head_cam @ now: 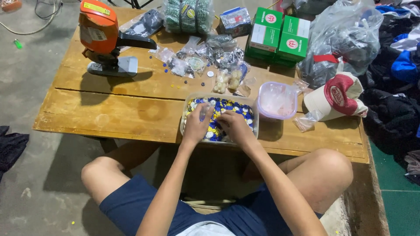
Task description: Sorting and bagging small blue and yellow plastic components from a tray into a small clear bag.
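A clear plastic tub [255,114] full of small blue, yellow and white round caps [227,107] sits at the near edge of a low wooden table [122,109]. My left hand [197,123] is over the tub's left side and holds a small clear plastic bag [205,110] upright. My right hand [234,124] is down among the caps in the middle of the tub, fingers curled into them. Both forearms reach in from below.
An orange and black bench tool [105,39] stands at the table's back left. Small filled bags [205,59], green boxes [278,37], a lidded tub [276,101] and a red and white cap [339,96] crowd the back and right. Dark clothes [393,118] lie at right.
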